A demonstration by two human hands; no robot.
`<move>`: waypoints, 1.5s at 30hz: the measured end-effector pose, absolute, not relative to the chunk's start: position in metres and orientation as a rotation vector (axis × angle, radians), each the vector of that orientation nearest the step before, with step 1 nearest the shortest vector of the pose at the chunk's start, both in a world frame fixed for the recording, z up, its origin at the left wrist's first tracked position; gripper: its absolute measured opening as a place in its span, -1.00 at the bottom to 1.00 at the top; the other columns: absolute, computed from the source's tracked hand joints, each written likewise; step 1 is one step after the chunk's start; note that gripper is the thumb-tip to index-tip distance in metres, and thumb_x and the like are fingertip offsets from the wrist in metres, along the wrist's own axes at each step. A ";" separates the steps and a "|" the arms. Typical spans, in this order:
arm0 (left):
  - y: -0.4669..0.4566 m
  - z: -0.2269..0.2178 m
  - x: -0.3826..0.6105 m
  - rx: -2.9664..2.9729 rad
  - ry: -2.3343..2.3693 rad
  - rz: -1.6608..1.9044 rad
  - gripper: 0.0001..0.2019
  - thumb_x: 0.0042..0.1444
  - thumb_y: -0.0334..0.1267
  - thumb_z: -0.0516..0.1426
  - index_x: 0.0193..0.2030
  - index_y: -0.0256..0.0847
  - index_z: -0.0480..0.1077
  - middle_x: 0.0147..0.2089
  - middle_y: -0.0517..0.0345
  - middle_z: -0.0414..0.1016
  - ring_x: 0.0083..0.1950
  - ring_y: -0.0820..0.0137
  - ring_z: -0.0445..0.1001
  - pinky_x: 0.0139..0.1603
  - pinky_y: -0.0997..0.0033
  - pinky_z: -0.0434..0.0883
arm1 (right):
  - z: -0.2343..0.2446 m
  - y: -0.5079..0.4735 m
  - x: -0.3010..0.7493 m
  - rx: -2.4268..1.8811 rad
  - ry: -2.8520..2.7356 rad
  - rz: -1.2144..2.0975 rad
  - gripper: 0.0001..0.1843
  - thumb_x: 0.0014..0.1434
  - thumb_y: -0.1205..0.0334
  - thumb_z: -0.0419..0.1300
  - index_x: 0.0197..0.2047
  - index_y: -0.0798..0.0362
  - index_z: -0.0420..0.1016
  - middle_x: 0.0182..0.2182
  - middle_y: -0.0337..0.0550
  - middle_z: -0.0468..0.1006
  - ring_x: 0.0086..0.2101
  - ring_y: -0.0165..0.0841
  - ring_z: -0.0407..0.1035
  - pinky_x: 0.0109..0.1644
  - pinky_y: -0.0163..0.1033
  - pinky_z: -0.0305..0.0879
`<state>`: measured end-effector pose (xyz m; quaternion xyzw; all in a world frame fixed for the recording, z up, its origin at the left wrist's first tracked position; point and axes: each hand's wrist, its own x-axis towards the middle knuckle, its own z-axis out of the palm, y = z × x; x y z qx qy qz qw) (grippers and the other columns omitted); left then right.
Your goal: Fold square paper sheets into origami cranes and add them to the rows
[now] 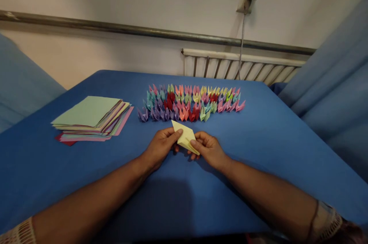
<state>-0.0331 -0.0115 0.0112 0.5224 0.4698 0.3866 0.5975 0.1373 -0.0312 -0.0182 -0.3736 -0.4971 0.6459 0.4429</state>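
Bare forearms [94, 192] reach from the near side to a folded yellow paper [184, 133], pinched thumb-to-fingers by the left hand [161, 145] and right hand [212, 151] over the blue table [258, 136]; stacked sheets [89, 111] lie left, rows of colourful paper cranes [197, 98] far.

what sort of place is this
Possibly a curtained-off bay in a clinic or ward, though nothing in view confirms it. What suggests it: curtain-like blue fabric at both sides, and a long metal rail running behind the blue-covered table.

held paper [186, 132] before crane rows [193, 114], paper stack [87, 111] left, table [273, 140] beneath, rail [143, 30] behind
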 end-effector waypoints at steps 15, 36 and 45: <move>-0.017 0.013 -0.025 1.102 0.978 0.919 -0.53 -0.18 -0.31 0.35 -0.08 -0.29 0.38 -0.26 0.09 0.56 -0.35 0.41 0.49 -0.42 0.50 0.39 | -0.013 -0.024 0.143 -1.060 -1.043 1.578 -0.49 0.09 -0.21 0.16 -0.37 0.16 0.44 -0.65 -0.17 0.50 -0.72 -0.43 0.33 -0.69 -0.38 0.16; -0.018 0.022 -0.031 1.283 1.112 1.112 -0.52 -0.03 -0.19 0.29 0.06 -0.28 0.45 -0.11 0.00 0.58 -0.12 0.29 0.53 -0.02 0.26 0.46 | -0.016 -0.024 0.148 -0.839 -1.064 1.645 -0.45 0.15 -0.26 0.10 -0.30 0.14 0.45 -0.51 -0.11 0.58 -0.62 -0.44 0.41 -0.59 -0.38 0.24; -0.016 0.025 -0.031 1.205 1.133 1.156 -0.43 -0.09 -0.18 0.33 0.11 -0.30 0.43 -0.12 0.01 0.58 -0.10 0.27 0.53 -0.02 0.23 0.48 | -0.013 -0.027 0.150 -0.809 -1.090 1.607 -0.64 0.18 -0.10 0.15 -0.28 0.06 0.41 -0.42 -0.17 0.58 -0.54 -0.45 0.44 -0.51 -0.37 0.27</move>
